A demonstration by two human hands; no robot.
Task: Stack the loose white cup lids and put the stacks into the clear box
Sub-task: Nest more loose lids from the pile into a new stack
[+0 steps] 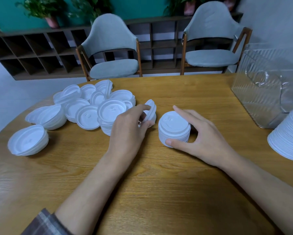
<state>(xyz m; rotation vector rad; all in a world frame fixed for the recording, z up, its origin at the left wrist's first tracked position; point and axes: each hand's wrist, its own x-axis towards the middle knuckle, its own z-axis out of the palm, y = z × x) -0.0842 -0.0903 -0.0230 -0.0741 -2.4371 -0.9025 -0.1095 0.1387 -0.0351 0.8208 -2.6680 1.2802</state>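
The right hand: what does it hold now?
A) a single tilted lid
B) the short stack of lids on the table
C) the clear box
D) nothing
B: the right hand has its thumb at the base of the short stack of lids and its fingers round the far side; the single tilted lid is pinched by the left hand.

A tilted lid (151,106) in the left hand (128,129), a short lid stack (173,126) in the right hand (205,139)
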